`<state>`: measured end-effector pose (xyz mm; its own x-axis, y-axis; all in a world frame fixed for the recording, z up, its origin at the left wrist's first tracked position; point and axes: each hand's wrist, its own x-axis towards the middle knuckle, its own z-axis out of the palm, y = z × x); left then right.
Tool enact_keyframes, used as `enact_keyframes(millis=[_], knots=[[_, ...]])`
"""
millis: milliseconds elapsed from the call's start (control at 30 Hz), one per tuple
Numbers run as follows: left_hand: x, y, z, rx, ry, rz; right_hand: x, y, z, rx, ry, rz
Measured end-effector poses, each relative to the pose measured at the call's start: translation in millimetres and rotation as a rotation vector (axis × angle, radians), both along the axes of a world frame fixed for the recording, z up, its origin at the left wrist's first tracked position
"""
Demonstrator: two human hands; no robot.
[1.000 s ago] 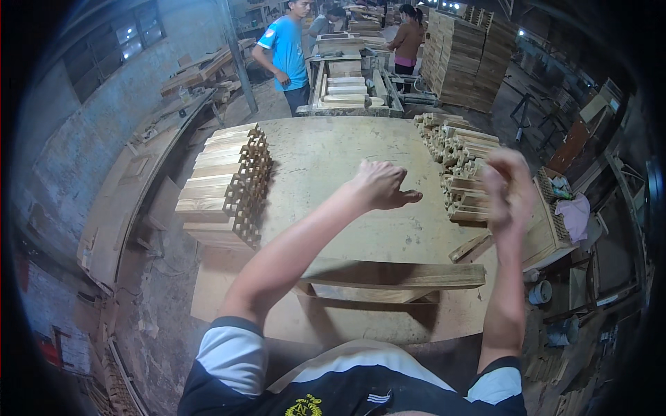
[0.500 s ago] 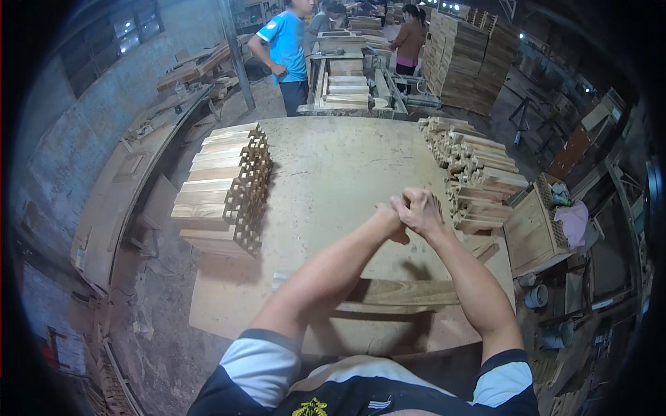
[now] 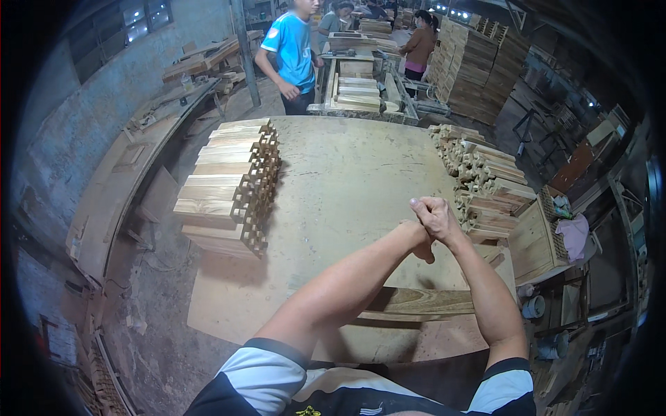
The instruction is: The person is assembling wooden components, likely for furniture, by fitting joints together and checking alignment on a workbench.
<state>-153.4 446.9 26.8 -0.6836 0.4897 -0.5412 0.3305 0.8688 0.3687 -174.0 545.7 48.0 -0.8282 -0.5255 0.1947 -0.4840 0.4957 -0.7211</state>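
Observation:
Over the right part of the worktable, my two hands are pressed together. My right hand (image 3: 438, 218) is curled closed with the thumb along the top; anything inside it is hidden. Below and against it, my left hand (image 3: 420, 248) is bent down at the wrist, its fingers mostly out of sight. Closer to me, a long wooden board (image 3: 420, 303) lies across the table beneath my forearms. A stack of notched wooden pieces (image 3: 218, 184) stands on the left. Another pile of wooden pieces (image 3: 489, 177) lies along the right edge.
The pale worktable (image 3: 347, 180) spreads between the stacks. A wooden crate (image 3: 538, 236) with a pink cloth (image 3: 573, 237) stands at the right. Beyond the far edge are a person in a blue shirt (image 3: 291, 52) and a machine bed (image 3: 359, 93). A long bench (image 3: 121, 173) runs along the left wall.
My joined hands have shifted slightly right and down in the view, with the right thumb now showing on top. The person in blue has turned and lowered an arm. The view has shifted a little.

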Motion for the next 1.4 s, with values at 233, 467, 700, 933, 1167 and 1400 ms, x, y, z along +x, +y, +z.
enact_keyframes(millis=[233,467,700,933,1167,1400], knots=[[2,1,-1,0.003,0.010,-0.084,3,-2,6,0.063,-0.085,0.020],[-2,7,-10,0.030,0.028,-0.102,4,0,11,0.129,-0.122,0.029],[-10,10,-25,0.034,0.042,-0.111,0,1,7,0.146,-0.129,0.036],[-10,10,-23,0.046,0.015,-0.096,-1,0,6,0.157,-0.130,0.030],[-9,9,-17,-0.001,0.006,-0.113,1,2,11,0.182,-0.130,0.016],[-17,12,-27,0.017,-0.023,-0.100,-2,3,9,0.175,-0.174,0.002]])
